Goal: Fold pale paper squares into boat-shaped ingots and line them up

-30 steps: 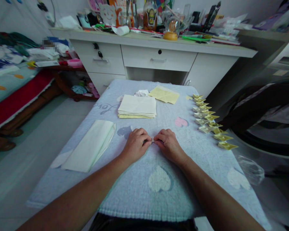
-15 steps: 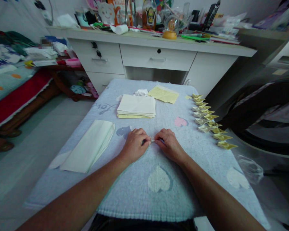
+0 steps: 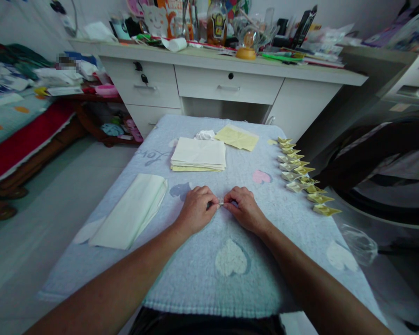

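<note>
My left hand (image 3: 198, 208) and my right hand (image 3: 245, 207) meet low over the middle of the cloth-covered table. Between their pinched fingertips is a small folded piece of paper (image 3: 221, 203), mostly hidden by the fingers. Beyond the hands lies a stack of white and yellow paper sheets (image 3: 198, 152). A yellow sheet (image 3: 237, 137) and a crumpled white paper (image 3: 205, 135) rest behind the stack. To the left of my left hand is a long folded white sheet (image 3: 131, 211). Several folded paper boats (image 3: 302, 174), yellow and whitish, line the table's right side.
A blue cloth with heart prints (image 3: 195, 284) covers the table. Behind it stands a white desk (image 3: 230, 88) crowded with jars and small items. A washing machine (image 3: 387, 163) is at the right, with a clear plastic bag (image 3: 359, 244) below. A bed (image 3: 24, 139) stands left.
Both hands keep almost the same pose, pinching the small paper. The view has shifted very slightly; the papers and boats stay in place on the table.
</note>
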Action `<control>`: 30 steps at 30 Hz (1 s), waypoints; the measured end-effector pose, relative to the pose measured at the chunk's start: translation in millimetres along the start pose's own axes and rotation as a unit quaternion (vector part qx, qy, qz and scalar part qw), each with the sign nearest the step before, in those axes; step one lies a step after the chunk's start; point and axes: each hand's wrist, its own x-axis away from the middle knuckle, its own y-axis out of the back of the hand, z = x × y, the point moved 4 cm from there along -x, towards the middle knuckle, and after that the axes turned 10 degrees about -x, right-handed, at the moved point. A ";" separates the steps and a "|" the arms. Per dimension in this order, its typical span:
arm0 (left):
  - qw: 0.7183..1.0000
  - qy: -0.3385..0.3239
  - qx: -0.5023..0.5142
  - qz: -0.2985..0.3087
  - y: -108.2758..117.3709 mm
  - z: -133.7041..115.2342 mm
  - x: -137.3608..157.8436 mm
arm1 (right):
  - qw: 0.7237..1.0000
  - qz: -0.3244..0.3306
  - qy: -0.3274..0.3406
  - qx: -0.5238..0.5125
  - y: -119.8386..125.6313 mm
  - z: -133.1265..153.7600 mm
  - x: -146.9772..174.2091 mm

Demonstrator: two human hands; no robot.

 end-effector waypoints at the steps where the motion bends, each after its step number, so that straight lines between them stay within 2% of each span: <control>1: 1.000 0.001 0.000 -0.002 0.3 -0.1 0.0 | 1.000 0.002 0.000 -0.002 0.0 -0.5 -0.3; 9: 1.000 0.025 0.006 -0.007 1.9 2.5 -0.3 | 1.000 0.011 -0.001 -0.024 -0.2 -4.9 -2.8; 16: 1.000 0.013 0.018 0.005 3.8 4.8 0.1 | 0.998 0.044 -0.040 -0.026 3.2 -3.8 -13.0; 23: 1.000 0.020 -0.012 0.007 5.1 3.0 -1.5 | 0.989 0.070 -0.131 0.004 5.9 -0.4 -23.5; 30: 0.999 0.031 -0.018 -0.003 3.4 4.4 -0.3 | 0.995 0.057 -0.077 -0.013 4.7 -5.6 -21.3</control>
